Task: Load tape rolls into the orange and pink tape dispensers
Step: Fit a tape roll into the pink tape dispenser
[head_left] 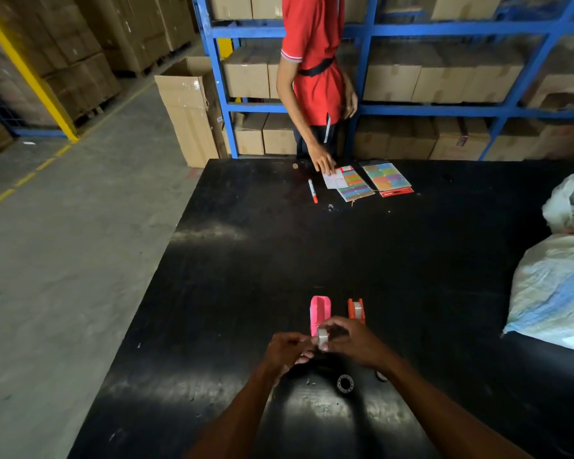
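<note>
- My right hand (355,342) pinches a small clear tape roll (322,338) on edge between thumb and fingertips, held above the black tabletop (279,246).
- My left hand (287,351) sits just left of the roll, fingers curled in and touching its side; can't tell if they're gripping a loose tape end.
- Pink plastic tape dispenser (320,312) is directly beyond my hands, its near end hidden behind the roll; its cradle looks empty.
- Orange plastic tape dispenser (356,309) is just right of the pink one, beyond my right hand, with a clear roll seated in it.
- A dark round spool core (345,382) lies flat on the table under my right wrist.
- Far across the table: another person's hand (323,159) on colourful sticker sheets (371,180), orange marker pen (312,190) beside them.
- White woven sacks (557,286) well off to my right.
</note>
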Action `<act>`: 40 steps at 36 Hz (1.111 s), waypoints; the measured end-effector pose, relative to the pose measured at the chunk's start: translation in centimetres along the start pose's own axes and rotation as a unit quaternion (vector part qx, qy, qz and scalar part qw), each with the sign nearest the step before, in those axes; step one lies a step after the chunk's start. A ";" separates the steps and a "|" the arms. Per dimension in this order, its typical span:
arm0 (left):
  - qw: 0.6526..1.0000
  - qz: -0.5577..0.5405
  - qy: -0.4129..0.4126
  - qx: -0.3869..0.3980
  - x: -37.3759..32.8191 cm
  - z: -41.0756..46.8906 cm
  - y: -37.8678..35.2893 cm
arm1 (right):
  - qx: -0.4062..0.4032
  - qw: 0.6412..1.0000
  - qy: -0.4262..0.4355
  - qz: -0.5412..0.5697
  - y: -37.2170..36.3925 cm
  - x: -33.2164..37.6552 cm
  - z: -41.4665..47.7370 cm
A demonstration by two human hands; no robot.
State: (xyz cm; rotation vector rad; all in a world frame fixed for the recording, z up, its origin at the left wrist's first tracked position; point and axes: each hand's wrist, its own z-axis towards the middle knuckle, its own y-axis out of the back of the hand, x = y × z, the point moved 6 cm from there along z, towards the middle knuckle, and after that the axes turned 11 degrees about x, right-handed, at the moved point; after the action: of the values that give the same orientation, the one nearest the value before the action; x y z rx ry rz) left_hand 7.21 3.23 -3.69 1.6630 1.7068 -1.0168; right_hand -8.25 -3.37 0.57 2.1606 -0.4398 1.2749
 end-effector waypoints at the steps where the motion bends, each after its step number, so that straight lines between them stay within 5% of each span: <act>1: 1.000 -0.001 0.003 0.002 0.1 0.0 0.0 | 0.003 1.000 0.000 0.001 0.0 0.0 0.0; 16: 0.999 -0.026 0.046 0.011 0.0 3.5 0.4 | -0.005 1.000 -0.016 0.008 2.1 -2.1 2.8; 30: 0.995 0.060 0.036 -0.073 -0.5 9.4 4.5 | -0.023 0.984 -0.084 -0.155 4.8 -5.8 9.7; 40: 0.992 0.125 -0.024 -0.023 -1.2 13.9 4.0 | -0.013 0.967 -0.067 -0.244 4.8 -4.5 10.6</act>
State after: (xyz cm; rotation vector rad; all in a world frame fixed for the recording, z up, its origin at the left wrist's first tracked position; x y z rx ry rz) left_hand 9.55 -9.01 -11.16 1.7563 1.4362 -0.8830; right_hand -5.85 -13.91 -5.73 2.1585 0.0303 0.8484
